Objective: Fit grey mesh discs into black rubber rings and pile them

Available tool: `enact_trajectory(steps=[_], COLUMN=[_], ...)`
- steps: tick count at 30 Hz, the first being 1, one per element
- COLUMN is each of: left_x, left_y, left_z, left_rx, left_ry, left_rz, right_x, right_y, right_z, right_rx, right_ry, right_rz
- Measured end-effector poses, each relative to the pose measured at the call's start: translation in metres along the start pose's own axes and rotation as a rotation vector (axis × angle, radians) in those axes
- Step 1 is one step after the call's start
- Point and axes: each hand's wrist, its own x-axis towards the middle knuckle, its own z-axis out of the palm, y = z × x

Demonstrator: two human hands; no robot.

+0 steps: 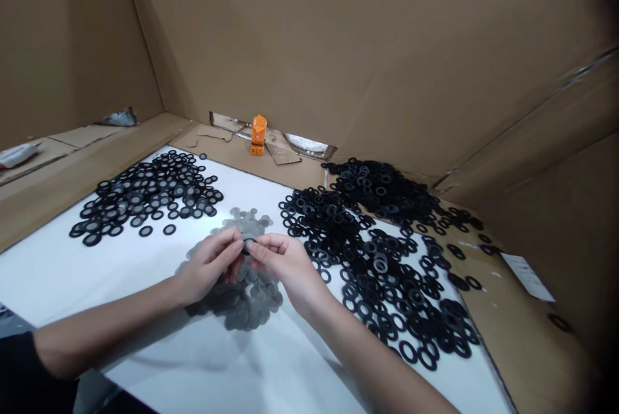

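Between my fingertips is a small black rubber ring washer [248, 244], pinched from both sides over the middle of the board. My left hand [213, 262] grips its left edge with thumb and forefinger, and my right hand [285, 266] grips its right edge. Whether a mesh disc sits inside the ring is hard to make out. Directly below both hands spreads a pile of thin grey mesh discs [246, 304], partly hidden by them. Loose black rings [382, 266] lie heaped to the right. On the left are black rings with grey centres [159, 188].
A white board [145, 298] lies on cardboard, with tall cardboard walls [309, 46] around it. Behind it stands a small orange box [258, 135]. More black rings [382, 185] are piled at the back right, near a white paper slip [527, 277]. A white tube [18, 155] lies far left.
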Motion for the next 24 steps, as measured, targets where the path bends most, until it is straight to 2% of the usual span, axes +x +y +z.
enact_trajectory(steps=[2,5,10,14,17,24], left_x=[0.0015,0.0018,-0.0002,-0.0007,-0.0003,0.0006], left_y=[0.0019,0.0031,0.0037,0.0032,0.0027,0.0020], left_z=[-0.0044,-0.0061,-0.0030,-0.0031,-0.0046,-0.0056], left_rx=[0.052,0.105,0.085,0.111,0.150,0.383], left_ry=[-0.038,-0.027,0.051,0.133,0.156,0.122], left_rz=[0.010,0.025,0.057,0.101,0.124,0.214], right_x=[0.0010,0.0027,0.0029,0.0025,0.0030,0.0039], right_y=[0.0010,0.0031,0.0019,0.0016,0.0015,-0.0053], right_z=[0.0005,0.0008,0.0008,0.0006,-0.0011,-0.0085], right_rx=[-0.067,-0.098,-0.164,-0.181,-0.207,-0.322], right_ry=[-0.003,-0.007,-0.022,0.038,0.039,-0.039], right_rz=[-0.030,-0.056,-0.120,-0.164,-0.150,-0.095])
